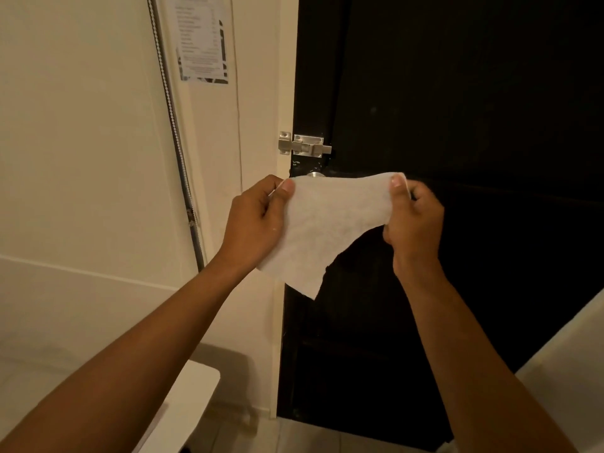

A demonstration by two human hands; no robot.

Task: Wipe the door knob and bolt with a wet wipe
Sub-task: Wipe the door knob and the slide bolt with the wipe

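A white wet wipe (pixel 322 230) hangs spread out between both hands in front of a dark door (pixel 457 109). My left hand (pixel 258 220) pinches its upper left corner and my right hand (pixel 413 220) pinches its upper right corner. A silver sliding bolt (pixel 305 145) sits on the door's left edge, just above the wipe, and reaches into its keeper on the cream frame. The metal door knob (pixel 314 174) peeks out right above the wipe's top edge; most of it is hidden behind the wipe. Neither hand touches the bolt or knob.
A cream wall (pixel 81 142) stands on the left with a metal shower hose (pixel 176 135) running down it and a printed notice (pixel 202 37) taped near the door frame. A white fixture (pixel 192 397) is at lower left, another white surface (pixel 568 371) at lower right.
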